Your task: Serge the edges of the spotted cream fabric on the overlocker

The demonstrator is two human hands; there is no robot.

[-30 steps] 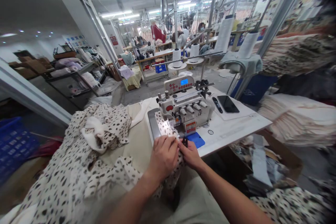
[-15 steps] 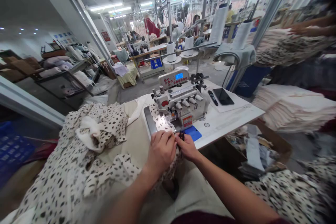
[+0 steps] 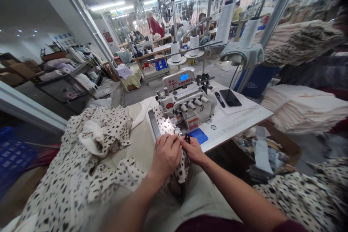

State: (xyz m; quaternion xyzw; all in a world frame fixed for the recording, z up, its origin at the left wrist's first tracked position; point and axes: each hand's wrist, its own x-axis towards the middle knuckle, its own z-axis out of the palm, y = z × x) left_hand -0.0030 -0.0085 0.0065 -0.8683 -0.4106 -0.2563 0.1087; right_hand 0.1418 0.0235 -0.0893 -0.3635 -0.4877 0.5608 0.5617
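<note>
A white overlock sewing machine [image 3: 187,105] with a lit blue display stands on the table in front of me. Spotted cream fabric [image 3: 164,125] lies on its plate, beneath the lamp, and runs toward me. My left hand [image 3: 167,154] is closed on this fabric's near edge, just before the presser foot. Close beside it, my right hand [image 3: 193,151] pinches the fabric edge too and holds small black thread snips [image 3: 187,138], whose blades point up. Below the hands, the fabric's free end hangs down. The fingertips partly hide the edge.
A large heap of spotted fabric [image 3: 62,166] lies on the left. On the table's right are a phone [image 3: 230,98], a black marker-like tool [image 3: 220,99] and a blue pad [image 3: 199,136]. Thread cones [image 3: 225,21] stand behind. Right are stacked pale cloth [image 3: 304,107] and a scrap box [image 3: 290,145].
The fabric end below my hands has shifted and hangs more in sight. Both hands stay close together at the machine. Another person's arms at the upper right have left the pile there.
</note>
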